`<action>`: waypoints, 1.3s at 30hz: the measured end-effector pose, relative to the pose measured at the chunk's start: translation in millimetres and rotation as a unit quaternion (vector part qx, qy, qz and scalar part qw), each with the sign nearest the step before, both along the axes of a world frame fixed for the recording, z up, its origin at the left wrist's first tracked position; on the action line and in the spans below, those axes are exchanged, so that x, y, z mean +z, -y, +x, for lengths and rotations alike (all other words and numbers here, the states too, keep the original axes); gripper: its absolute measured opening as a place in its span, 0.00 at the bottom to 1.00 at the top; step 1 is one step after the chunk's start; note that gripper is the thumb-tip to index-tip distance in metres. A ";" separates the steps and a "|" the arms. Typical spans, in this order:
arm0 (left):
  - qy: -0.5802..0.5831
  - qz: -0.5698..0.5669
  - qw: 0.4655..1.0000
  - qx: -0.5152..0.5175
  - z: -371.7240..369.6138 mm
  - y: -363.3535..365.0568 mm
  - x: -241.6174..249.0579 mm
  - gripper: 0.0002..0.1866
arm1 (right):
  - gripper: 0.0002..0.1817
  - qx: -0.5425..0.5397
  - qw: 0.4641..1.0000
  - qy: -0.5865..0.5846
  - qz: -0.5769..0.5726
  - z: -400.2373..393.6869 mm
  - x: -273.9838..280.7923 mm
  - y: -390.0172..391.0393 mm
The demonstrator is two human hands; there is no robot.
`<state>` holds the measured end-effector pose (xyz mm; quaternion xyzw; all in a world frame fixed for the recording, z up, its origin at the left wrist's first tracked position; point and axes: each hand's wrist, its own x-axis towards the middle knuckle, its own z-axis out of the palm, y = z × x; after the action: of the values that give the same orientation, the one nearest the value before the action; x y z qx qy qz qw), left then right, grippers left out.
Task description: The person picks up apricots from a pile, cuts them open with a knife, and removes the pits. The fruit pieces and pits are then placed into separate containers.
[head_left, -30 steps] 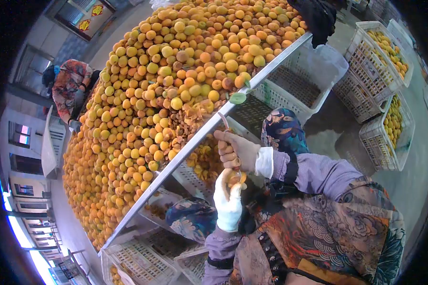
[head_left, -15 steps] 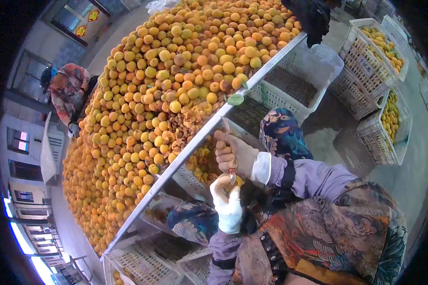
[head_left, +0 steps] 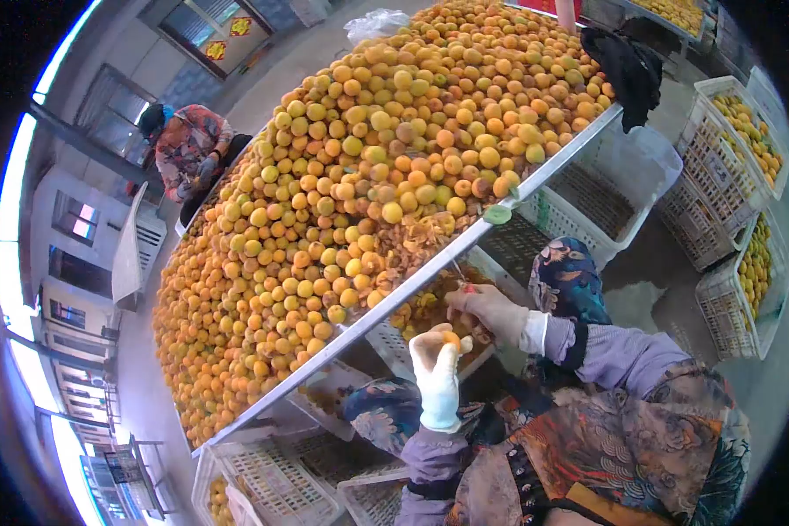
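Observation:
My left hand (head_left: 437, 373), in a white glove with bare fingertips, pinches an orange apricot (head_left: 451, 338) between thumb and fingers. Just up and to the right of it, my right hand (head_left: 489, 309) grips a small knife (head_left: 458, 271) with a red handle, its thin blade pointing up toward the table edge. Below both hands a white crate (head_left: 393, 349) stands between my knees, with opened apricot pieces (head_left: 422, 312) inside. The metal table edge (head_left: 359, 324) runs diagonally beyond the hands, and a large heap of apricots (head_left: 324, 219) lies behind it.
Halves and scraps (head_left: 421, 241) lie by the table edge. At right, stacked crates (head_left: 706, 175) hold yellow fruit; a lined crate (head_left: 627, 206) stands nearer. Black cloth (head_left: 624, 70) hangs over the table corner. Another person (head_left: 193, 149) sits across the heap. More crates (head_left: 276, 491) stand at lower left.
My hands have drawn apart: the right hand with the knife has moved up and away from the left. The apricot now shows between the left fingers. The whole view has shifted.

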<state>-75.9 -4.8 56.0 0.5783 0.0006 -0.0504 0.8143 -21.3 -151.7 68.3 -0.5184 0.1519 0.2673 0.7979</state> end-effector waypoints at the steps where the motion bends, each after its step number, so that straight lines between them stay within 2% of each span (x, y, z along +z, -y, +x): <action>1: 0.008 0.040 0.999 0.003 3.3 0.2 -3.9 0.08 | 0.15 0.005 1.000 0.003 0.001 0.1 3.0 -0.7; 3: 0.006 0.088 0.996 0.016 5.0 0.7 -9.1 0.07 | 0.14 -0.020 0.999 0.030 -0.028 -3.0 10.7 -1.0; 5: -0.036 0.041 0.998 0.023 9.2 0.7 -17.2 0.06 | 0.13 -0.014 0.999 0.040 -0.018 -2.5 2.4 -3.0; 6: -0.013 0.103 0.994 0.033 9.3 2.2 -15.6 0.06 | 0.13 0.003 0.999 0.033 -0.022 -3.0 9.6 -2.0; 9: 0.028 0.171 0.984 0.049 13.8 1.9 -21.0 0.07 | 0.13 0.015 0.997 0.067 -0.026 -3.2 1.7 -6.9; 11: 0.048 0.212 0.975 0.048 19.2 -2.9 -35.0 0.08 | 0.13 0.018 0.991 0.095 -0.094 -1.5 -12.9 -8.0; 12: 0.060 0.255 0.964 0.039 21.7 -7.3 -36.2 0.09 | 0.14 0.038 0.995 0.041 -0.077 -0.6 -8.0 -5.1; 13: 0.071 0.299 0.951 0.031 23.7 -11.0 -37.4 0.11 | 0.14 0.043 0.995 0.045 -0.076 -0.1 -4.6 -3.9; 17: 0.046 0.225 0.972 0.048 22.1 -1.0 -17.8 0.12 | 0.15 0.030 0.993 0.084 -0.075 0.8 -20.4 -9.6; 19: 0.141 0.328 0.930 0.082 24.4 0.8 -19.7 0.14 | 0.15 0.021 0.990 0.112 -0.079 0.4 -25.7 -14.3; 27: 0.099 0.306 0.939 0.124 32.8 0.2 -20.6 0.11 | 0.19 -0.005 0.980 0.159 -0.118 12.7 -36.1 -24.5; 29: 0.050 0.222 0.963 0.146 35.7 2.6 -22.3 0.10 | 0.19 -0.005 0.984 0.142 -0.109 10.4 -26.5 -25.1; 32: 0.069 0.280 0.944 0.160 38.2 2.6 -4.2 0.09 | 0.19 -0.016 0.983 0.146 -0.112 6.5 -25.0 -29.0; 36: 0.077 0.275 0.942 0.176 37.1 8.4 -2.2 0.11 | 0.19 -0.017 0.977 0.168 -0.126 11.4 -35.0 -32.1; 39: 0.048 0.224 0.951 0.208 39.5 6.3 -7.1 0.12 | 0.19 -0.025 0.972 0.207 -0.110 12.7 -35.5 -31.6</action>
<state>-36.3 -11.2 48.9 0.7347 0.0928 0.1492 0.6553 -8.5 -120.1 32.8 -0.6431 0.0252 0.1155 0.7566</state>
